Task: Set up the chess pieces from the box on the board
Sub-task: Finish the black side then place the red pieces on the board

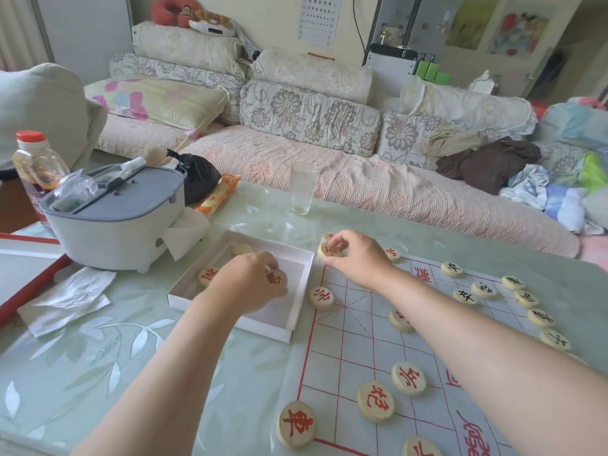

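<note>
While the left hand [250,286] reaches into the white box [237,319], its fingers [263,261] curl down around a red-lettered disc [275,278] on the box floor, with the disc's lettered face showing just right of the fingertips. Two more pieces lie in the same box: a second red disc [207,276] just left of the left wrist, and a blank-faced disc [242,249] just beyond the knuckles.

The right hand [357,256] has thumb and forefinger closed in a pinch on a corner disc [327,251]. This disc is red-lettered and sits at the far-left corner of the board [362,343]; whether it rests on the sheet or is barely lifted cannot be told. A further disc [326,237] peeks out just beyond those fingertips.

The board, a pale sheet ruled in red, lies just right of the box on the leaf-patterned table [98,357]. A lone red disc [320,297] stands on the board's left edge, between the two wrists. Black-lettered discs [453,269] cluster well to the right of the right hand. Three red discs [375,401] sit nearer the camera, beside the right forearm.

Beyond both hands stands a drinking glass [303,187]. A grey lidded container [115,215] stands left of the left hand — well apart from its fingers.
</note>
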### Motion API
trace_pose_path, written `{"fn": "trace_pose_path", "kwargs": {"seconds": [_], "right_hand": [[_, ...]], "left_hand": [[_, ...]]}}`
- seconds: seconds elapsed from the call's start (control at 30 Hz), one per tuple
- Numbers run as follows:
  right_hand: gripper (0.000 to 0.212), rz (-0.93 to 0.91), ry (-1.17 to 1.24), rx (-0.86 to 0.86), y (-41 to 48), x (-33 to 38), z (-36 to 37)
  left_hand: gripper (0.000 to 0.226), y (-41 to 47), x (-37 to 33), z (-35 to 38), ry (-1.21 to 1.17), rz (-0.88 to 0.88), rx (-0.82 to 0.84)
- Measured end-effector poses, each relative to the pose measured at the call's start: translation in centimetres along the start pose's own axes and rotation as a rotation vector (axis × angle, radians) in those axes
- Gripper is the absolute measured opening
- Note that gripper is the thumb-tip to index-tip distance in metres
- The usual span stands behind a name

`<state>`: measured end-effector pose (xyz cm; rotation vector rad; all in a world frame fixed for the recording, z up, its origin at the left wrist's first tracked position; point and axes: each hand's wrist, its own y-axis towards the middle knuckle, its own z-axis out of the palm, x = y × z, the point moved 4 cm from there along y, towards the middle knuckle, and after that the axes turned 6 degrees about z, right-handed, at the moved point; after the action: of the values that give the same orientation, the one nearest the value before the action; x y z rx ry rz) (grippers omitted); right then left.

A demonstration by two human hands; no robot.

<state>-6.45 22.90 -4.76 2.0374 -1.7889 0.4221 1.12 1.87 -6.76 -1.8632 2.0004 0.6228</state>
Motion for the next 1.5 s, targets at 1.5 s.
{"fn": "trace_pose_path", "kwargs": {"seconds": [1.5], "right_hand": [[0.049, -0.128, 0.339, 0.119, -10.9, 1.2, -3.1]], "left_hand": [[0.032, -4.6, -7.7, 0.9, -0.707, 0.130, 0.115]]}}
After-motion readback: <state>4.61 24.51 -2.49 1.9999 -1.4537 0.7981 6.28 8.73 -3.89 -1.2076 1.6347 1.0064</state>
